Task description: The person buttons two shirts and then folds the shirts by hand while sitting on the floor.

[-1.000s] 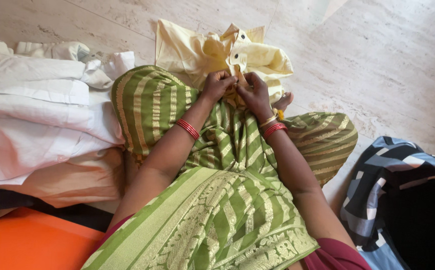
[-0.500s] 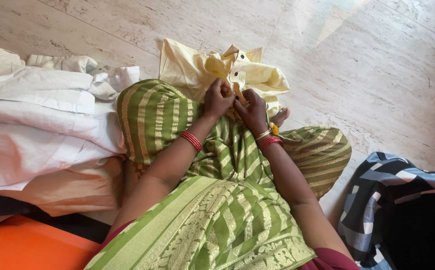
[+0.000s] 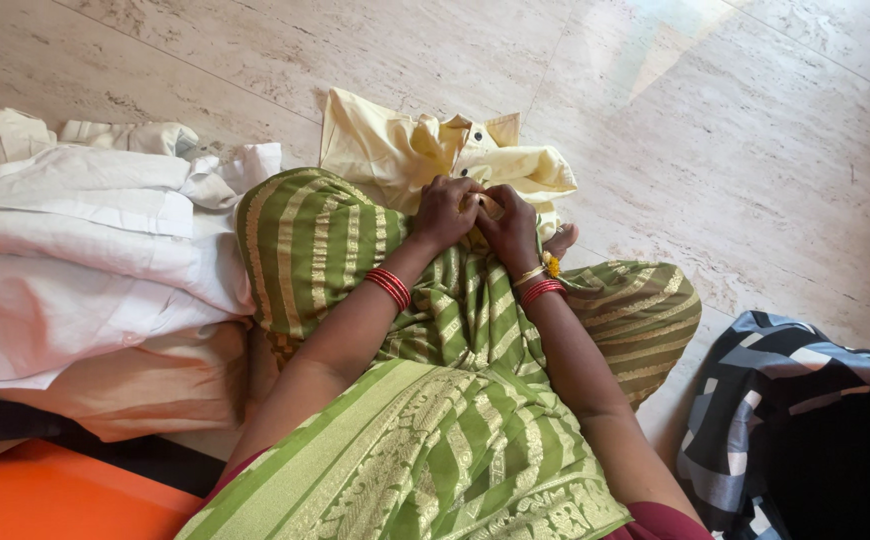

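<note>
Right there, yellow shirt (image 3: 405, 155) in both hands' grip.

Your shirt (image 3: 405, 150) lies on the floor (image 3: 755, 150) beyond your knees; a pile of folded clothes (image 3: 85, 260) sits left, a patterned bag (image 3: 785, 380) right.

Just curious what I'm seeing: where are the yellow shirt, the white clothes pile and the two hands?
yellow shirt (image 3: 385, 150), head view, flat back panel.
white clothes pile (image 3: 75, 250), head view, top fold.
left hand (image 3: 445, 212), head view, knuckles.
right hand (image 3: 510, 225), head view, back.
</note>
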